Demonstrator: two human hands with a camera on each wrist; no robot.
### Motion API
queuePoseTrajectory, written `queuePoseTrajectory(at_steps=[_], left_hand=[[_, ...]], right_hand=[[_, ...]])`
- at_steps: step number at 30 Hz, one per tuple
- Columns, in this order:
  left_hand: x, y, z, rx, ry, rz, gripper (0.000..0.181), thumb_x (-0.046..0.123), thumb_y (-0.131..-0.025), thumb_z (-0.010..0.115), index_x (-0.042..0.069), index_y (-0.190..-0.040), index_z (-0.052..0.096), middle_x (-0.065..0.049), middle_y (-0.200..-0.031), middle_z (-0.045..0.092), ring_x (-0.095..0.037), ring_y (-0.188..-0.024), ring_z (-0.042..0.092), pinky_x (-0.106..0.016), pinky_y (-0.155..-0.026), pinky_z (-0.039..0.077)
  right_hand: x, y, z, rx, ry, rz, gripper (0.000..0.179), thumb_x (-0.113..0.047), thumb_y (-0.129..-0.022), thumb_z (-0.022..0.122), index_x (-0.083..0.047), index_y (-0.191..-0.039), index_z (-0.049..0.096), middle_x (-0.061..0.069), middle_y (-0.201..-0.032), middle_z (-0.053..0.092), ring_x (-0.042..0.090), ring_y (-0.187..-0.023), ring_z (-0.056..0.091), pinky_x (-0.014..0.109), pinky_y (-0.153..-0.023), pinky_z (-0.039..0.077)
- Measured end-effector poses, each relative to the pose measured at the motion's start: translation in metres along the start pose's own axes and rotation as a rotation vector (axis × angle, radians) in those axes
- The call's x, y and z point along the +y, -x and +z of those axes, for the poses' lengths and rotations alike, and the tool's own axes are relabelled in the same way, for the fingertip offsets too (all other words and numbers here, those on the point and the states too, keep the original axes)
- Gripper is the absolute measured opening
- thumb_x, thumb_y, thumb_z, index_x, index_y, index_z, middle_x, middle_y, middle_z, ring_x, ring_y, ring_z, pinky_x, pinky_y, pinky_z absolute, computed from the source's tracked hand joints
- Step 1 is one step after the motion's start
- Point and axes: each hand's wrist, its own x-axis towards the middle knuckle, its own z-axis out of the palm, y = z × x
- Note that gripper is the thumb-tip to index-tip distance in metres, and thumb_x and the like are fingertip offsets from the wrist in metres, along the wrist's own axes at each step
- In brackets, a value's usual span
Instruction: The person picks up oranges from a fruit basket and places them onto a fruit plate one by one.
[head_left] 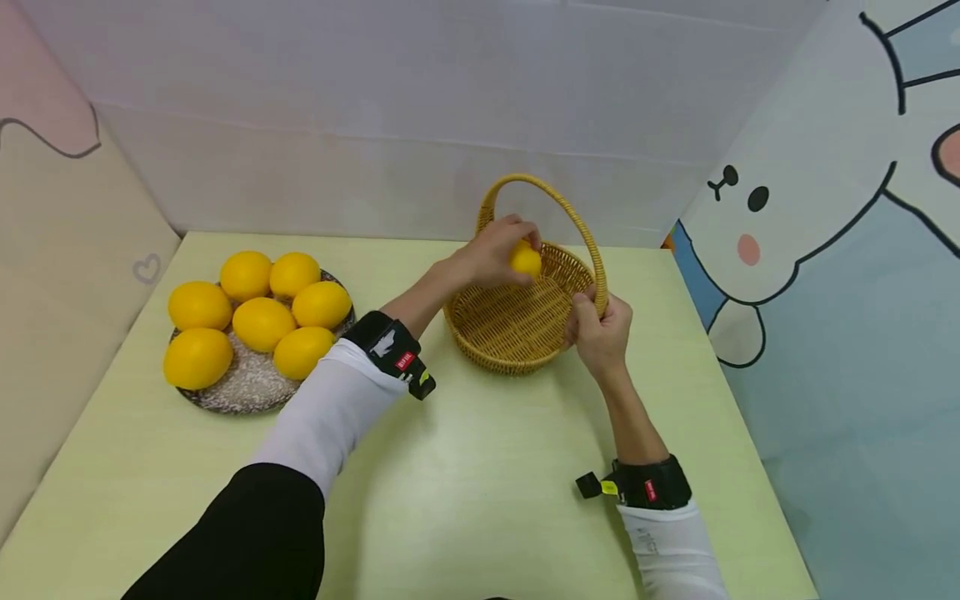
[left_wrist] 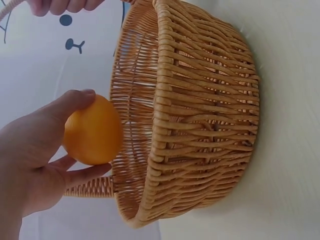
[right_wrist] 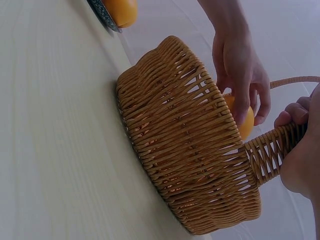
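Note:
My left hand (head_left: 498, 254) holds a yellow lemon (head_left: 526, 260) between thumb and fingers, over the inside of a woven wicker basket (head_left: 517, 329). In the left wrist view the lemon (left_wrist: 94, 131) is at the level of the basket's rim (left_wrist: 161, 95), smooth and rounded. My right hand (head_left: 602, 329) grips the lower right end of the basket's tall arched handle (head_left: 581, 223). The right wrist view shows that hand (right_wrist: 305, 145) wrapped round the handle, with the left hand (right_wrist: 242, 75) reaching in from the far side. The visible basket floor is bare.
On the left of the pale table (head_left: 480, 500) stands a round patterned plate (head_left: 247, 387) with several lemons (head_left: 264, 325) on it. A white wall (head_left: 360, 167) closes off the back, and a wall with a cartoon drawing (head_left: 810, 208) the right side.

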Motion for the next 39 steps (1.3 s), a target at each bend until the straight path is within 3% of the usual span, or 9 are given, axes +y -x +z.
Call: queuePoseTrajectory(at_steps=[6, 11, 20, 29, 39], left_hand=[[0.003, 0.011, -0.012, 0.037, 0.042, 0.035, 0.049, 0.03, -0.08, 0.087, 0.014, -0.118, 0.062, -0.005, -0.128, 0.055, -0.018, -0.111, 0.049, -0.032, -0.089, 0.05], [0.005, 0.021, -0.019, 0.074, 0.054, 0.063, 0.049, 0.029, -0.079, 0.088, 0.014, -0.117, 0.062, -0.004, -0.13, 0.056, -0.018, -0.115, 0.049, -0.032, -0.091, 0.049], [0.015, 0.041, -0.032, 0.127, 0.075, 0.113, 0.046, 0.029, -0.08, 0.087, 0.014, -0.116, 0.062, 0.0, -0.128, 0.055, -0.017, -0.111, 0.05, -0.03, -0.087, 0.05], [0.008, 0.075, -0.043, 0.191, 0.075, 0.131, 0.041, 0.026, -0.081, 0.087, 0.015, -0.113, 0.063, 0.001, -0.122, 0.054, -0.016, -0.107, 0.049, -0.03, -0.082, 0.052], [-0.009, 0.124, -0.061, 0.222, 0.066, 0.127, 0.041, 0.021, -0.08, 0.088, 0.013, -0.112, 0.064, -0.001, -0.125, 0.054, -0.017, -0.109, 0.049, -0.035, -0.081, 0.054]], right_hand=[[0.0, -0.001, -0.001, 0.011, -0.015, 0.008, 0.039, 0.003, -0.098, 0.048, 0.005, -0.061, 0.037, -0.001, -0.044, 0.042, 0.015, -0.031, 0.037, 0.022, -0.027, 0.037], [0.0, -0.002, -0.004, 0.014, -0.002, 0.001, 0.038, 0.005, -0.098, 0.047, 0.005, -0.061, 0.039, 0.004, -0.043, 0.042, 0.015, -0.03, 0.04, 0.027, -0.025, 0.038], [-0.003, -0.003, -0.011, 0.025, -0.034, 0.006, 0.037, 0.006, -0.098, 0.047, 0.002, -0.062, 0.04, -0.004, -0.044, 0.042, 0.013, -0.033, 0.038, 0.021, -0.028, 0.038], [0.0, -0.003, -0.012, 0.018, -0.048, 0.0, 0.037, 0.007, -0.099, 0.045, 0.006, -0.062, 0.036, -0.003, -0.045, 0.04, 0.011, -0.034, 0.035, 0.021, -0.028, 0.034], [-0.002, -0.003, -0.012, 0.015, -0.04, 0.011, 0.037, 0.007, -0.098, 0.045, 0.003, -0.062, 0.038, -0.003, -0.044, 0.04, 0.013, -0.032, 0.037, 0.024, -0.026, 0.037]])
